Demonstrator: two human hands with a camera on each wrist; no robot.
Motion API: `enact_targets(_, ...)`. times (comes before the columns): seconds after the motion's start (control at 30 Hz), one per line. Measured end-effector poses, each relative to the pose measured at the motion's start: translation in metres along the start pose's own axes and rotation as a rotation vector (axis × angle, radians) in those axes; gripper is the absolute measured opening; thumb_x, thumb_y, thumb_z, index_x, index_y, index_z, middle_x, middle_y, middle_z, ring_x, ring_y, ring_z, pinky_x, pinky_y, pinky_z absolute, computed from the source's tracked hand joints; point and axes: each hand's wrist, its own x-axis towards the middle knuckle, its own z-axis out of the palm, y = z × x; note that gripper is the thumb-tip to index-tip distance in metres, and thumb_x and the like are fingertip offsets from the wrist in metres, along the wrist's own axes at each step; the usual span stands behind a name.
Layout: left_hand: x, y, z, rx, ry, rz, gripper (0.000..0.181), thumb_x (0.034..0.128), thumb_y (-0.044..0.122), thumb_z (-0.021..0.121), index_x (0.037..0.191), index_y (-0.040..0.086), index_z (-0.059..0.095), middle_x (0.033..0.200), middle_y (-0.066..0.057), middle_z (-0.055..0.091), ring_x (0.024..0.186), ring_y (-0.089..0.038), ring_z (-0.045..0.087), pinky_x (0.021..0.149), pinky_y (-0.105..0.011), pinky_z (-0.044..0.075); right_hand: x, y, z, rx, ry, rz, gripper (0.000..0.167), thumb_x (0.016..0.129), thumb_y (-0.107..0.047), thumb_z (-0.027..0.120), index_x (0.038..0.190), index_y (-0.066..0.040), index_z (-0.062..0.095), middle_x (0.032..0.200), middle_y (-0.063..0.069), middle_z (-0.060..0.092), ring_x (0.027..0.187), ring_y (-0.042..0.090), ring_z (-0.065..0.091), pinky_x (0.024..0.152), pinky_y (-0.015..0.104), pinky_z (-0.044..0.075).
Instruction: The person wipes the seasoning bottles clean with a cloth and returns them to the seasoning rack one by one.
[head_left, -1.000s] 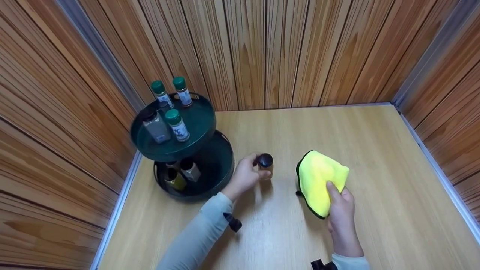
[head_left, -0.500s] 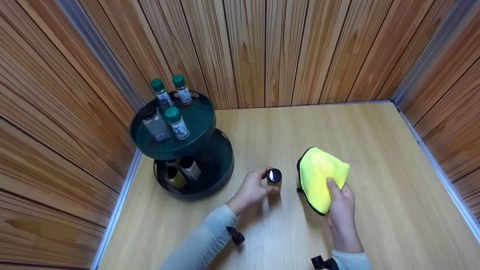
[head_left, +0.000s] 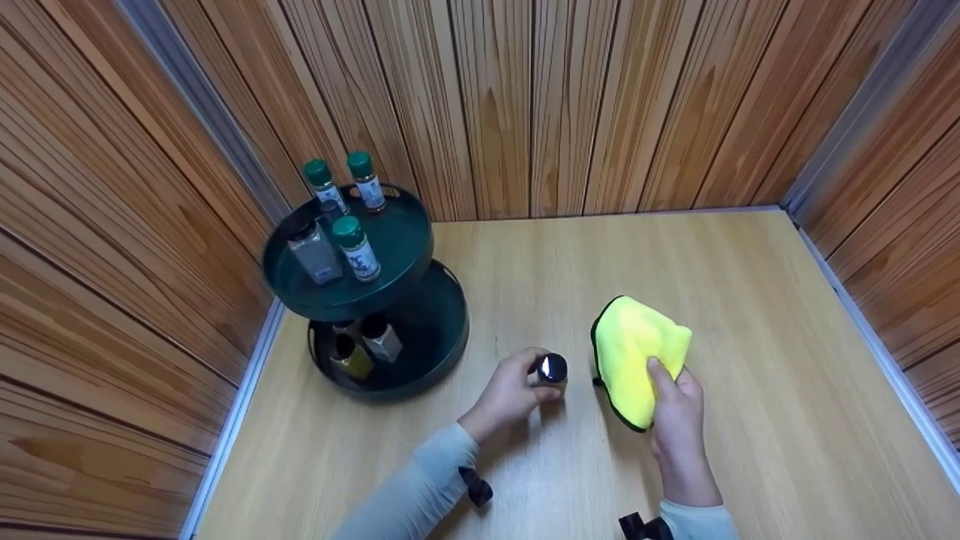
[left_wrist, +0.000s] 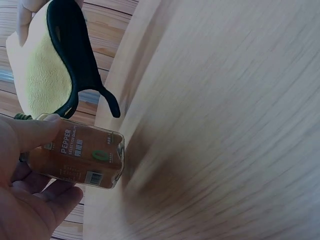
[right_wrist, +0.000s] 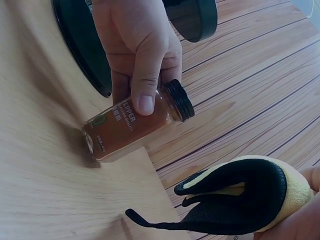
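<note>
A pepper jar (left_wrist: 85, 155) with a black screw cap (head_left: 553, 367) and reddish-brown contents is gripped by my left hand (head_left: 510, 397), thumb on one side and fingers on the other. The right wrist view shows the same glass jar (right_wrist: 130, 127) with its base close to the tabletop; whether it touches is unclear. To its right, my right hand (head_left: 679, 420) holds a folded yellow cloth (head_left: 637, 352) with black edging, thumb on top. The cloth's dark underside and a small black loop (left_wrist: 111, 102) show in the left wrist view. Cloth and jar are apart in the head view.
A dark green two-tier round rack (head_left: 401, 247) stands at the left. Its upper tray bears several bottles, some green-capped (head_left: 361, 259), and a larger dark-capped jar (head_left: 316, 259). Dark-capped jars (head_left: 382, 343) stand on the lower tray. Wood-panelled walls (head_left: 570, 112) enclose the table.
My left hand has brought the pepper jar towards me and slightly right, nearer the cloth. My right hand and the cloth have barely moved.
</note>
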Motion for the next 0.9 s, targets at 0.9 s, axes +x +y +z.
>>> enact_targets(0.9,0.001,-0.016,-0.004,-0.186,-0.008,-0.064,0.051,0.0858,0.007,0.082,0.132,0.021,0.066,0.132,0.006,0.066,0.129,-0.015,0.059,0.111,-0.038,0.046,0.005,0.016,0.064,-0.321,-0.185,0.012,0.03,0.103,-0.016,0.061,0.121,0.007,0.065,0.092,0.008,0.069,0.079,0.018,0.063,0.071,0.03,0.054)
